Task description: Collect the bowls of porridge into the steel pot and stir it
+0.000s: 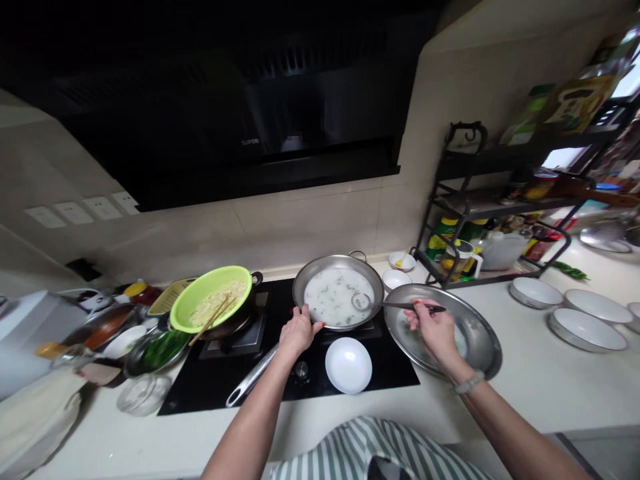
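Pan (299,288) just past left hand (299,330): silver; liquid (333,297) inside milky white, dark-green flecks. Ladle (397,305) in right hand (431,327): black grip. Basin (483,333) under right hand: silver. Bowl (349,365) between hands: plain white. Cooktop (200,387) below left hand: black. Apron (345,450) nearer than hands: green-grey/white stripes.

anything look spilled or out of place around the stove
No spill shows. Slightly odd: a white bowl sits directly on the cooktop, a cooking surface, and chopsticks jut past the green bowl, perhaps easily knocked.
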A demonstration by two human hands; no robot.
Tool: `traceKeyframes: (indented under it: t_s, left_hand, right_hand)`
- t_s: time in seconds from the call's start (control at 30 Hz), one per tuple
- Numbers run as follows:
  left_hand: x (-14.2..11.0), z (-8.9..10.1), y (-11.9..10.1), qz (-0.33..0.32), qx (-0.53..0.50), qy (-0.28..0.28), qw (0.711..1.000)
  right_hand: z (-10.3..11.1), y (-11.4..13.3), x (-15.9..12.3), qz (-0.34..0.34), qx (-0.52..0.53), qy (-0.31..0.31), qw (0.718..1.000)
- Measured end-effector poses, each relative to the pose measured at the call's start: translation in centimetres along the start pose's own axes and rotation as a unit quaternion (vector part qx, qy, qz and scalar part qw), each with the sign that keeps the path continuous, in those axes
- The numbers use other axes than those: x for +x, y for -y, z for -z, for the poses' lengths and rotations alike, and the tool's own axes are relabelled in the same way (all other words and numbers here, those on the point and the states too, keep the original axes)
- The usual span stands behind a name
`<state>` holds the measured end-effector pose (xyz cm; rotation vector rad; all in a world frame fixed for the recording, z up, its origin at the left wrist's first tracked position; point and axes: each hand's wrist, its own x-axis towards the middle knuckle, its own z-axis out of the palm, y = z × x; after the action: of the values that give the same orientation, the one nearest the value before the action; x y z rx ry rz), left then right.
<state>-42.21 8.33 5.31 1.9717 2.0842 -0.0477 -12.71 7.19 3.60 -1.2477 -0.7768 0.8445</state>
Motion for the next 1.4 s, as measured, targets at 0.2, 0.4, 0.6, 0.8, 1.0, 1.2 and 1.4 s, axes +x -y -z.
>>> traceKeyframes:
  t_s: [0.2,0.4,0.6,0.8,1.0,1.2,1.4]
  left_hand:
    - [0.0,0.0,0.0,0.004,0.002,0.002,1.000]
    - [0.1,-0.1,0.0,0.003,0.008,-0.001,1.000]
    - [0.1,-0.1,0.1,0.005,0.010,0.002,1.000]
    - [0.1,0.0,0.0,0.005,0.011,0.007,1.000]
    - [0.3,-0.1,0.1,0.005,0.011,0.010,1.000]
    - [0.1,-0.1,0.2,0.001,0.011,0.002,1.000]
    - [0.1,0.0,0.1,0.000,0.011,0.003,1.000]
  right_hand:
    - [-0.1,-0.3,-0.1,0.005,0.003,0.000,1.000]
    - [-0.2,0.3,-0.2,-0.011,0.011,-0.007,1.000]
    - [2.0,2.4,0.9,-0.021,0.047,-0.044,0.998]
    - [7.4,3.6,2.1,0.003,0.072,-0.136,0.988]
    - [12.2,0.2,1.2,0.044,-0.088,-0.176,0.980]
    - [14.5,-1.5,-1.4,0.203,-0.284,-0.062,0.935]
    - [14.7,-0.1,-2.8,0.286,-0.312,-0.017,0.906]
